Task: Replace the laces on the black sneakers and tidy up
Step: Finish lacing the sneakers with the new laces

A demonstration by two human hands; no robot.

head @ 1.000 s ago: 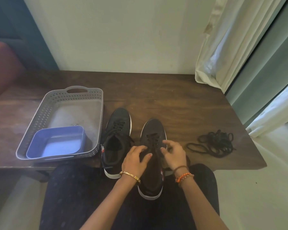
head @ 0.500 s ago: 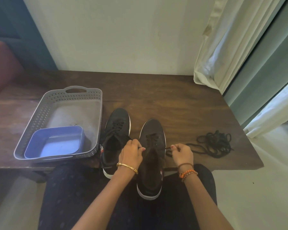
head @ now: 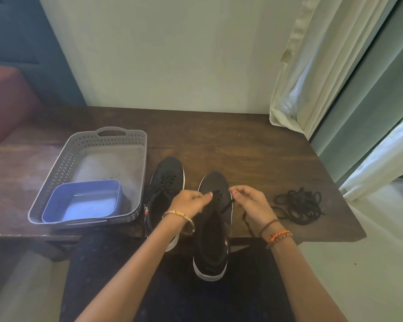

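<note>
Two black sneakers with white soles sit at the table's front edge. The left sneaker is laced. The right sneaker reaches from the table onto my lap. My left hand pinches one end of its black lace over the eyelets. My right hand pinches the other end beside the shoe's right side, and that end dangles below my wrist. A loose pile of black laces lies on the table to the right of my right hand.
A grey perforated tray sits at the table's left with a blue plastic tub in its front end. White curtains hang at the back right. The wooden table ends just right of the lace pile.
Both hands rose from the shoe's tongue area toward the eyelets near the toe. They pulled apart half a second ago and have come closer again, each holding a lace end.
</note>
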